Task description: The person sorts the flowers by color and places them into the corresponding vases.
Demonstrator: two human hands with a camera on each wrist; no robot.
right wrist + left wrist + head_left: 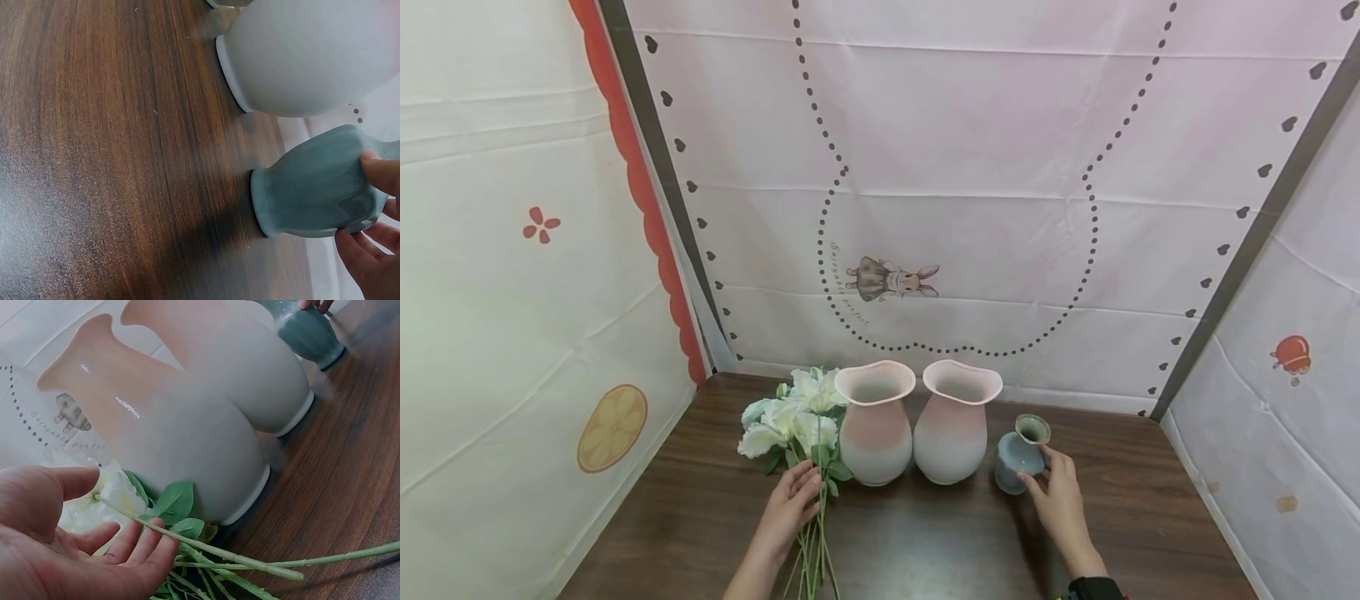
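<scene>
On the left, my left hand is at the green stems of a bunch of white artificial flowers lying on the table. In the left wrist view one stem crosses its loosely bent fingers, with the thumb held apart. At the right, my right hand grips a small blue-green ceramic vase, thumb on one side and fingers on the other, below the narrow neck. That vase stands upright, its foot at the tabletop in the right wrist view.
Two larger pink-and-white vases with wavy rims, a left one and a right one, stand side by side between the hands. Behind the dark wooden table hangs a printed cloth; more cloth closes both sides.
</scene>
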